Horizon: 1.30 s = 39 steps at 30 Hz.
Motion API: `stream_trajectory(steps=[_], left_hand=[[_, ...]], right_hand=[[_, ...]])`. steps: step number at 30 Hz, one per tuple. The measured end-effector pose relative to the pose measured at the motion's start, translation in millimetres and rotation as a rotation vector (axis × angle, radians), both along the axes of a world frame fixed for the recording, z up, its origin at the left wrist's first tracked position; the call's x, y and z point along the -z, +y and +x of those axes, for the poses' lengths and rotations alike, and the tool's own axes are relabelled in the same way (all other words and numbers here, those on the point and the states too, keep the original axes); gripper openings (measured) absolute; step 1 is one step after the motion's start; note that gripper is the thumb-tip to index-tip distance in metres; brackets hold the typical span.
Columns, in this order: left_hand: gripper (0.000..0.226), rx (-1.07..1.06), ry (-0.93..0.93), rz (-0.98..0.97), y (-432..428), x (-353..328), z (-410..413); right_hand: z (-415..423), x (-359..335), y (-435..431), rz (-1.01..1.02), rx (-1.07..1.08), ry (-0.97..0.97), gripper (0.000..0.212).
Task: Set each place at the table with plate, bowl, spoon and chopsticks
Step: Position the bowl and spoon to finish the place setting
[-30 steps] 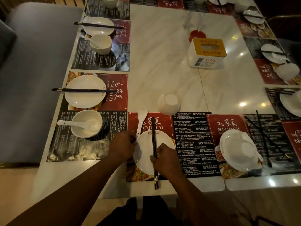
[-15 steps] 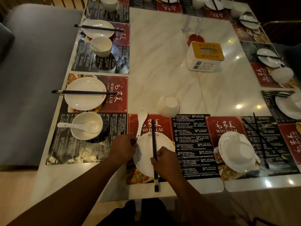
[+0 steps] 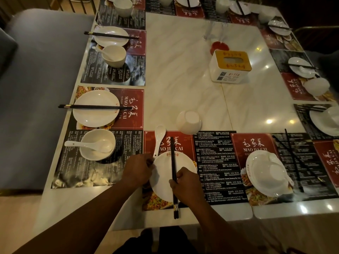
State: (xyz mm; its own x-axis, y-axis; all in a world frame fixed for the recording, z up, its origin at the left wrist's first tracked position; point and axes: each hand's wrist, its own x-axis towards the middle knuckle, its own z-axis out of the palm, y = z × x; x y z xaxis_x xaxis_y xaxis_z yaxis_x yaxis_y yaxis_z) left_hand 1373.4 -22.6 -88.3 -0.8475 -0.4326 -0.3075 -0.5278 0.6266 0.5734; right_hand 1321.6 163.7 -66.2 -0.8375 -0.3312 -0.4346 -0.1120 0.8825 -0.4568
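Note:
A white plate (image 3: 183, 165) lies on the red and black placemat (image 3: 214, 162) at the near table edge. My left hand (image 3: 137, 169) grips the plate's left rim. My right hand (image 3: 185, 184) pinches a pair of black chopsticks (image 3: 172, 158) that lie lengthwise across the plate, their ends past the table edge. A white spoon (image 3: 158, 138) rests on the mat just beyond the plate, its handle end near my left hand. An upturned white bowl (image 3: 189, 121) stands on the marble further out.
To the right, a plate with an upturned bowl and spoon (image 3: 267, 173) sits beside loose chopsticks (image 3: 293, 158). On the left are two set places with a plate (image 3: 95, 114) and a bowl with spoon (image 3: 97, 143). A tissue box (image 3: 229, 66) stands mid-table.
The view has shifted slightly. My hands keep their hold on plate and chopsticks; the chopsticks sit almost where they were.

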Motion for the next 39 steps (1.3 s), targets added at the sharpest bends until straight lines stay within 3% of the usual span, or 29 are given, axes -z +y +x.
stream_trajectory(steps=[12,18,22,26,29,34,39], left_hand=[[0.015,-0.069,0.055,-0.025,0.3,-9.6,-6.1],[0.015,-0.091,0.109,-0.031,6.2,-28.0,-39.9],[0.018,-0.177,0.141,0.016,12.3,-38.0,-64.2],[0.025,-0.275,0.142,0.02,12.8,-44.4,-78.2],[0.028,-0.316,0.133,-0.027,12.0,-47.8,-83.6],[0.03,-0.386,0.128,-0.045,17.7,-54.3,-90.3],[0.032,-0.318,0.157,-0.029,35.7,-53.0,-106.9]], right_hand=[[-12.3,-11.6,13.4,-0.01,-0.024,0.003,0.033],[-75.2,-36.0,32.7,-0.078,0.032,0.07,0.029],[-146.4,-38.2,17.5,-0.131,-0.087,0.232,0.064],[-204.2,-22.5,-8.2,-0.084,-0.287,0.209,0.106],[-227.8,-8.5,-22.1,-0.035,-0.422,0.152,0.12],[-241.7,9.2,-27.8,-0.109,-0.521,0.143,0.112],[-251.4,7.7,-27.0,-0.199,-0.541,0.112,0.104]])
